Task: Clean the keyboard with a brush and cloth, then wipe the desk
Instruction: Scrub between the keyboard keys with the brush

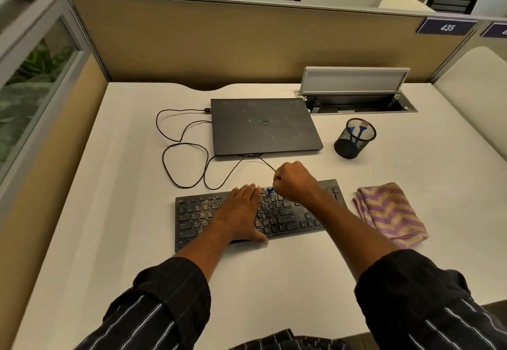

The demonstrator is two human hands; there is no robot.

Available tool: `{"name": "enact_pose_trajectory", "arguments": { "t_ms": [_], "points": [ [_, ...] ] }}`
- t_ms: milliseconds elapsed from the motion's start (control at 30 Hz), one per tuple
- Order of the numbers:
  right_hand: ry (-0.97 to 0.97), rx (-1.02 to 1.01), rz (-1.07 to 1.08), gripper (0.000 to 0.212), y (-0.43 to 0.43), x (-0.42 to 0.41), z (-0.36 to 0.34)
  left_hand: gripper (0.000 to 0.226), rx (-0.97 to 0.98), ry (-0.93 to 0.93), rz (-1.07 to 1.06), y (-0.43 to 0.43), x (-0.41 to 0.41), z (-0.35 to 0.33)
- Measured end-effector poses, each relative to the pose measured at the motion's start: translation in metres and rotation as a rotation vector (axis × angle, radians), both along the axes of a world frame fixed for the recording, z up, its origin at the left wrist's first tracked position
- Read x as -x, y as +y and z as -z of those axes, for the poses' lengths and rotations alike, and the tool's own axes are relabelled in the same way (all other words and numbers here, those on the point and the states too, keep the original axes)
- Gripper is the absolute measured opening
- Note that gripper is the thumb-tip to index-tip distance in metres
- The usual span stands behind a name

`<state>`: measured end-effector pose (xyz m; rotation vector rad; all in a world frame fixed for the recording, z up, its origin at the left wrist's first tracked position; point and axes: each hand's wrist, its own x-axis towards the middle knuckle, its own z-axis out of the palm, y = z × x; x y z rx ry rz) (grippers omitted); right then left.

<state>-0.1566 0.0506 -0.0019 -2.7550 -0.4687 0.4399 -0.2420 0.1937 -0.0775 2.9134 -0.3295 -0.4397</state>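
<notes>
Left hand (pixel 241 209) lies flat, fingers straight, while right hand (pixel 295 182) is fisted around a brush (pixel 270 191).

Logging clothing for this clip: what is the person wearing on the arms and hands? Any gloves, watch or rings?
Both arms wear a dark shirt with thin pale pinstripes; the left sleeve and right sleeve are pushed up near the elbows, leaving the forearms bare. The left hand and right hand have no gloves. No watch, bracelet or ring shows.
</notes>
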Motion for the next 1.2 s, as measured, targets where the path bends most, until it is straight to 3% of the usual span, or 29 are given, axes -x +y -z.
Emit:
{"name": "enact_pose_trajectory", "arguments": {
  "t_ms": [567,1200],
  "points": [
    [-0.039,-0.025,0.0,0.019,-0.006,-0.009,-0.008,0.14,-0.011,-0.009,0.0,0.007,0.003,0.001],
    [-0.053,0.111,-0.082,0.015,-0.003,-0.007,-0.013,0.139,-0.013,0.001,-0.003,0.007,0.002,0.002]
  ]
}}
